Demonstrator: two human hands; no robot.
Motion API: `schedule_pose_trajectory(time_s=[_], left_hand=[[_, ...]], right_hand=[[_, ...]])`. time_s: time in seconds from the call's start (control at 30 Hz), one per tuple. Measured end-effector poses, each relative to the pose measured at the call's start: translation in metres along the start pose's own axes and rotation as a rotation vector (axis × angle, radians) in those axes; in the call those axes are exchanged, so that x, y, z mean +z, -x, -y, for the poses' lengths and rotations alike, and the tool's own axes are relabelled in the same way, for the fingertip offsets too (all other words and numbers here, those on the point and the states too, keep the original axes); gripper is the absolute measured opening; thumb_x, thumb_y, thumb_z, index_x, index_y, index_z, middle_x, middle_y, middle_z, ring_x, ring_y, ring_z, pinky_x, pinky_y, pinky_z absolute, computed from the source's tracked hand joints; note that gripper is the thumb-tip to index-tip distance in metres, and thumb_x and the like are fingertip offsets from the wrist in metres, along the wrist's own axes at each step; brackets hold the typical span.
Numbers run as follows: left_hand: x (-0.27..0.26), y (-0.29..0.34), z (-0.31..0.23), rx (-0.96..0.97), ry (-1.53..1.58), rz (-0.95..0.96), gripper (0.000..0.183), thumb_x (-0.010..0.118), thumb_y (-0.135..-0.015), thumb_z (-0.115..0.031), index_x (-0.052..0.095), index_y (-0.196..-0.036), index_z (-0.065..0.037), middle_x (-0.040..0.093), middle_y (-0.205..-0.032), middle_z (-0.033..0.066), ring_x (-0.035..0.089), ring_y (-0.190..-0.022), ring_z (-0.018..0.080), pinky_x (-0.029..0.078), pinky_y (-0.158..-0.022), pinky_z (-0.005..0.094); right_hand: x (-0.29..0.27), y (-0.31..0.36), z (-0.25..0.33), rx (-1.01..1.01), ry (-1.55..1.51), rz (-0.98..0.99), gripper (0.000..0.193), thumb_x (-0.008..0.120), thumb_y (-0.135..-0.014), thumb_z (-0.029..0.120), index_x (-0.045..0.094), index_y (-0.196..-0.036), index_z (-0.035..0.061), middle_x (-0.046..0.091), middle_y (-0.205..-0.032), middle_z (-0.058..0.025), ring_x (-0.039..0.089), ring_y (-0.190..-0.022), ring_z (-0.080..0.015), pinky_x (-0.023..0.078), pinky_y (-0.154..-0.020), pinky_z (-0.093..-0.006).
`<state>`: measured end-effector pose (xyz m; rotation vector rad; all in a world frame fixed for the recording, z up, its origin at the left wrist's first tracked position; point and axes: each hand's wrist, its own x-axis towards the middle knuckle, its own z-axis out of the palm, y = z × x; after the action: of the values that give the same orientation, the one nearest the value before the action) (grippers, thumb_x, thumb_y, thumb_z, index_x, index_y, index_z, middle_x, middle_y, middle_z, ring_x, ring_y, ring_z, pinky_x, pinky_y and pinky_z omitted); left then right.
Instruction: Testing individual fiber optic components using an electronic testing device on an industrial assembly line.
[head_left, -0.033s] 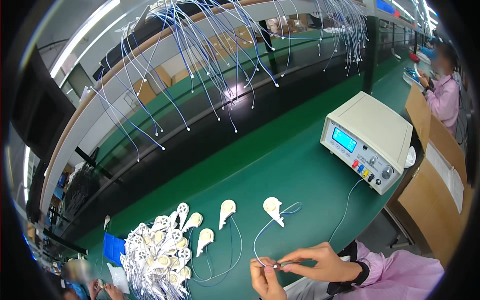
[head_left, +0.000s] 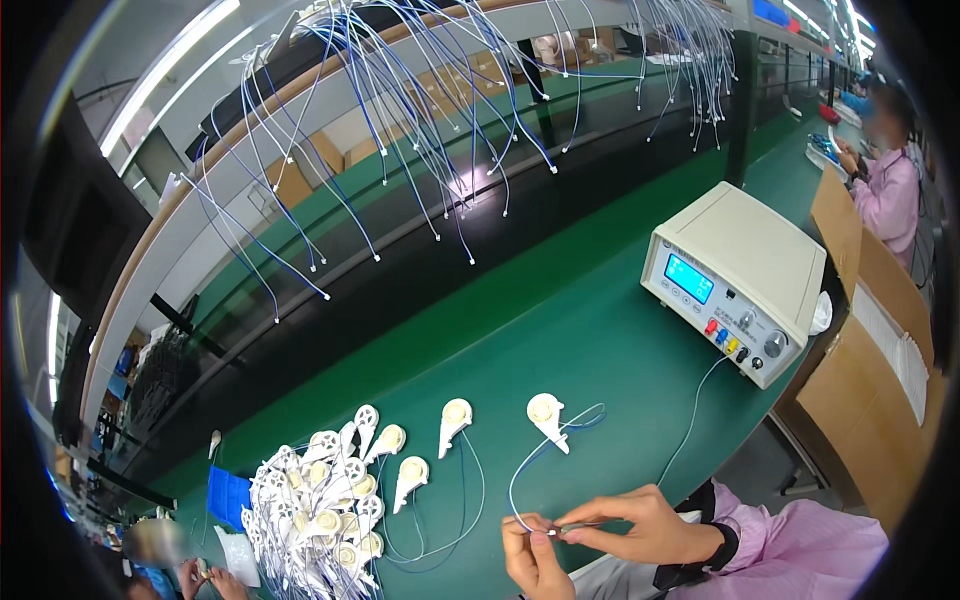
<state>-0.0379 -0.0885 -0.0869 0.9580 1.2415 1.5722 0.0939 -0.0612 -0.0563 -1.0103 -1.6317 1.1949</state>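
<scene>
My left hand (head_left: 535, 562) is closed, thumb and fingertips pinching the small white plug (head_left: 550, 532) at the end of a blue-and-white wire pair (head_left: 512, 485). Those wires loop up to a white plastic part with a cream round wheel (head_left: 545, 410), lying on the green bench. Fingertip to fingertip with it, my right hand (head_left: 650, 530) pinches a small dark piece (head_left: 563, 530) against the plug; its exact kind is too small to make out. A thin lead (head_left: 690, 425) runs from a beige test instrument (head_left: 740, 275) down behind my right hand.
Left of my hands lies a heap of similar white wheeled parts (head_left: 315, 510), with two single ones nearby and a blue tray (head_left: 228, 497) behind. Wire bundles (head_left: 440, 130) hang from an overhead rail. Cardboard boxes (head_left: 870, 390) stand at right. Co-workers sit at far right and lower left.
</scene>
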Motion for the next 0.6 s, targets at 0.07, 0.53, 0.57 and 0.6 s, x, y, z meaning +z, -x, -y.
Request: schedule_pose_trajectory(time_s=[0.07, 0.53, 0.57, 0.6], left_hand=[[0.001, 0.0, 0.002, 0.085, -0.122, -0.002, 0.008, 0.043, -0.096, -0.007, 0.05, -0.096, -0.003, 0.048, -0.088, 0.0013, 0.045, -0.078, 0.0094, 0.038, -0.07, 0.0226], [0.003, 0.004, -0.004, 0.158, -0.283, -0.021, 0.009, 0.042, -0.095, -0.006, 0.048, -0.091, -0.002, 0.045, -0.084, 0.0044, 0.042, -0.075, 0.0134, 0.036, -0.068, 0.026], [0.003, 0.005, -0.004, 0.132, -0.27, -0.036, 0.009, 0.042, -0.095, -0.006, 0.048, -0.091, -0.002, 0.045, -0.084, 0.0047, 0.042, -0.074, 0.0137, 0.036, -0.068, 0.0261], [0.004, 0.005, -0.005, 0.13, -0.27, -0.035, 0.009, 0.042, -0.095, -0.006, 0.048, -0.091, -0.002, 0.045, -0.084, 0.0047, 0.042, -0.074, 0.0137, 0.036, -0.068, 0.0261]], right_hand=[[0.002, 0.001, -0.001, 0.032, 0.048, 0.006, 0.024, 0.069, -0.082, 0.009, 0.066, -0.103, -0.0007, 0.071, -0.085, -0.009, 0.07, -0.079, -0.0163, 0.054, -0.071, -0.0237], [0.012, 0.005, -0.003, -0.013, 0.036, -0.096, 0.017, 0.073, -0.078, 0.008, 0.065, -0.091, -0.001, 0.07, -0.083, -0.0082, 0.069, -0.074, -0.0167, 0.055, -0.067, -0.0241], [0.013, 0.005, -0.005, -0.068, 0.067, -0.114, 0.017, 0.073, -0.077, 0.007, 0.065, -0.089, -0.0012, 0.07, -0.083, -0.0083, 0.069, -0.072, -0.017, 0.055, -0.065, -0.0239], [0.012, 0.005, -0.006, -0.067, 0.068, -0.114, 0.017, 0.073, -0.077, 0.007, 0.065, -0.089, -0.0012, 0.07, -0.083, -0.0083, 0.069, -0.072, -0.017, 0.055, -0.065, -0.0239]])
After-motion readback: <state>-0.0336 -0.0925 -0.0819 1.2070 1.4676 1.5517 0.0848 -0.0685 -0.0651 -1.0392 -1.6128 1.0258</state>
